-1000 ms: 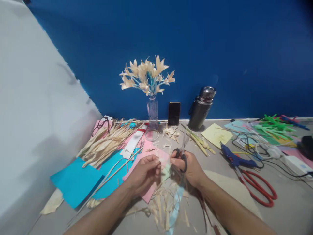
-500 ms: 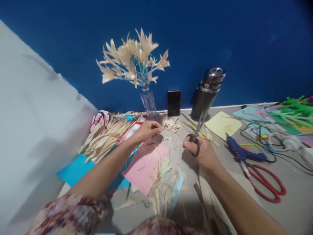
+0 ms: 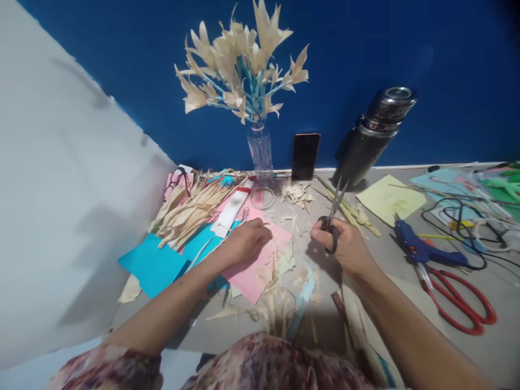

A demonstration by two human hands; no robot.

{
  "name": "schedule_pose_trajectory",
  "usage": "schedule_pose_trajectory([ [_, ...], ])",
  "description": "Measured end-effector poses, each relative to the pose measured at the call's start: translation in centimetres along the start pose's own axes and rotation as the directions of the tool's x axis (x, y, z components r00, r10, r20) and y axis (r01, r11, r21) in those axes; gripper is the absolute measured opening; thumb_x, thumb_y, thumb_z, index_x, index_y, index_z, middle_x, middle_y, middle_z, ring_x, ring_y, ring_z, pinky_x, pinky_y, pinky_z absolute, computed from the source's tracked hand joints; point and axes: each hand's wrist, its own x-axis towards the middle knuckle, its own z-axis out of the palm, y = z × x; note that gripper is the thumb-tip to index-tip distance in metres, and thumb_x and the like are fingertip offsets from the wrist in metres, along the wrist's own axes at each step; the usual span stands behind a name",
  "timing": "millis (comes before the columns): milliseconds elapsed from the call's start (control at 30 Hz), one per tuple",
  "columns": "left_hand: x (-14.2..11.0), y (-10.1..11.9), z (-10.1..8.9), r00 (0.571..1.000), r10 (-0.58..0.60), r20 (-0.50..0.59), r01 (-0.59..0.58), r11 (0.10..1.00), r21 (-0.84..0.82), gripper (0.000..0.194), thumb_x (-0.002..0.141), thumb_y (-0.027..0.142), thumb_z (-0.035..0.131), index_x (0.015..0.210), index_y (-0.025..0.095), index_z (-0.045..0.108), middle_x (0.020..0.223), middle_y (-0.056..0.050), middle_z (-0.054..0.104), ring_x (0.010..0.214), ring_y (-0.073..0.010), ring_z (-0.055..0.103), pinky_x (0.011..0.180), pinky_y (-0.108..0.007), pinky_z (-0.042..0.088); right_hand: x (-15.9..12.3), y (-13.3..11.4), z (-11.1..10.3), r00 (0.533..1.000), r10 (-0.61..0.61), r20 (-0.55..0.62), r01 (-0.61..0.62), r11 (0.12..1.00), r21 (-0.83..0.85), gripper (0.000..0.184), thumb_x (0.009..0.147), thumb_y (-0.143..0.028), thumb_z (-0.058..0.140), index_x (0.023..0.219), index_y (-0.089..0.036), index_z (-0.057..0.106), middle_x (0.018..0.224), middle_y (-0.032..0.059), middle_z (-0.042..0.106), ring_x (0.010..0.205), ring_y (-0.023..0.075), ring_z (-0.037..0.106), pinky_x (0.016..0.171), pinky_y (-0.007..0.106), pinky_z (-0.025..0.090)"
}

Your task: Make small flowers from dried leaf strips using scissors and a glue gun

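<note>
In the head view my right hand (image 3: 347,246) grips small scissors (image 3: 335,208) by their black handles, the blades pointing up and slightly parted. My left hand (image 3: 247,241) hovers over a pink paper sheet (image 3: 252,276), its fingers curled together; what they hold, if anything, is hidden. Pale husk scraps (image 3: 280,311) lie scattered on the table near me, beside a light blue strip (image 3: 304,295). Just beyond my left hand lies a clear ring (image 3: 262,199), with a small pile of cut husk pieces (image 3: 298,194) to its right.
Behind stand a clear bottle (image 3: 260,154) of husk flowers (image 3: 244,59), a phone (image 3: 306,156) and a flask (image 3: 371,141). Dried husks (image 3: 190,208) and blue paper (image 3: 154,265) lie left. A blue glue gun (image 3: 426,246), red-handled scissors (image 3: 463,300) and cables (image 3: 450,216) lie right.
My hands have moved apart. My left hand reached toward the ring, then came back over the pink paper. My right hand has shifted right with the scissors. The view has tilted.
</note>
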Motion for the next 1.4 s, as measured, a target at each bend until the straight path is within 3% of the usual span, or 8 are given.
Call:
schedule_pose_trajectory([
  [233,0.4,-0.7,0.8,0.992,0.081,0.093,-0.103,0.956,0.275,0.018,0.09,0.015,0.051,0.083,0.019,0.067,0.093,-0.008,0.058,0.085,-0.0189,0.057,0.074,-0.03,0.044,0.2,0.6,0.0,1.0,-0.01,0.023,0.01,1.0,0.009,0.032,0.063,-0.043,0.08,0.073,-0.016,0.066,0.064,-0.0006,0.058,0.059,0.013,0.048,0.056,0.026,0.04],
  [400,1.3,-0.2,-0.5,0.999,0.028,0.031,-0.033,0.982,0.184,0.013,0.091,0.017,0.051,0.083,0.019,0.061,0.088,-0.005,0.062,0.083,-0.018,0.057,0.072,-0.029,0.044,0.2,0.6,-0.2,0.999,0.006,0.033,-0.006,1.0,0.018,0.03,0.065,-0.042,0.079,0.075,-0.016,0.066,0.064,-0.0008,0.058,0.058,0.0129,0.048,0.055,0.026,0.038],
  [567,8.0,0.4,-1.0,0.995,-0.003,-0.099,0.016,0.992,0.127,0.012,0.087,0.014,0.052,0.08,0.018,0.061,0.077,-0.002,0.065,0.075,-0.0169,0.059,0.07,-0.028,0.043,0.3,0.5,-0.2,0.998,-0.003,0.064,0.002,1.0,0.014,0.03,0.067,-0.042,0.077,0.076,-0.016,0.065,0.065,-0.0007,0.058,0.06,0.0131,0.049,0.057,0.026,0.039],
  [733,12.7,2.8,-1.5,0.988,-0.051,-0.144,0.073,0.986,0.151,0.025,0.086,0.015,0.055,0.108,0.018,0.067,0.11,-0.01,0.072,0.1,-0.0243,0.064,0.089,-0.037,0.048,0.6,0.5,-0.2,0.998,0.007,0.07,-0.007,1.0,0.001,0.029,0.067,-0.042,0.075,0.075,-0.016,0.064,0.062,-0.0018,0.057,0.058,0.0126,0.048,0.055,0.025,0.037],
  [800,11.2,4.7,-1.5,0.984,-0.06,-0.169,0.065,0.998,0.021,0.026,0.091,0.024,0.054,0.112,0.018,0.066,0.116,-0.01,0.07,0.105,-0.0258,0.062,0.096,-0.042,0.047,0.5,0.6,0.1,0.996,0.028,0.088,-0.028,1.0,-0.004,0.028,0.069,-0.042,0.073,0.072,-0.016,0.063,0.06,-0.0019,0.056,0.056,0.0128,0.048,0.054,0.025,0.037],
  [967,2.7,9.1,1.8,0.972,-0.143,0.187,0.229,0.768,-0.599,0.058,0.086,0.034,0.064,0.139,0.021,0.044,0.119,-0.01,0.065,0.1,-0.0232,0.065,0.087,-0.038,0.052,-0.7,1.8,1.6,0.97,-0.068,0.235,0.125,0.964,-0.237,0.01,0.072,-0.026,0.064,0.066,-0.018,0.062,0.062,-0.0003,0.064,0.058,0.014,0.052,0.057,0.025,0.035],
  [1167,-2.7,9.0,5.8,0.952,-0.301,-0.051,0.218,0.786,-0.579,0.033,0.092,0.023,0.046,0.125,0.02,0.051,0.118,-0.009,0.06,0.115,-0.023,0.055,0.104,-0.04,0.041,-1.9,3.3,3.6,0.902,-0.093,0.421,0.336,0.764,-0.551,0.005,0.072,-0.014,0.06,0.068,-0.017,0.06,0.07,0.0026,0.066,0.062,0.0142,0.051,0.058,0.024,0.029],
  [1400,-3.7,8.9,4.6,0.891,-0.424,-0.161,0.249,0.755,-0.607,0.024,0.095,0.026,0.04,0.11,0.019,0.057,0.106,-0.008,0.064,0.101,-0.022,0.061,0.092,-0.038,0.048,-2.9,2.3,4.1,0.86,-0.197,0.47,0.387,0.853,-0.35,0.009,0.08,-0.02,0.065,0.088,-0.018,0.069,0.075,-0.0012,0.068,0.064,0.0125,0.055,0.06,0.022,0.035],
])
